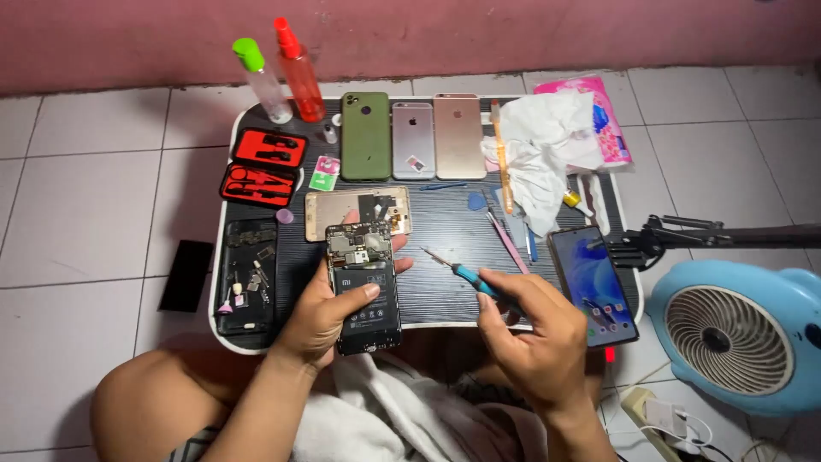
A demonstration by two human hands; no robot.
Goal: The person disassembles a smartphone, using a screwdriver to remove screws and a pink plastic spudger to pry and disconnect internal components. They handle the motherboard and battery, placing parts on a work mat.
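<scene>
My left hand (329, 312) grips an opened black phone (363, 287) with its back cover off, so the battery and circuit board show. It rests on the front edge of a small black ribbed table (445, 239). My right hand (530, 334) holds a blue-handled screwdriver (457, 269), its metal tip pointing left toward the phone and a short gap away. Just behind the phone lies a gold phone frame (355, 210).
At the back stand a green phone (365, 135), two more phones, two spray bottles (282, 73) and a crumpled white tissue (547, 141). A red tool case (261, 167) and a black parts tray (248, 274) sit left. A lit phone (592, 282) and a blue fan (735, 334) are right.
</scene>
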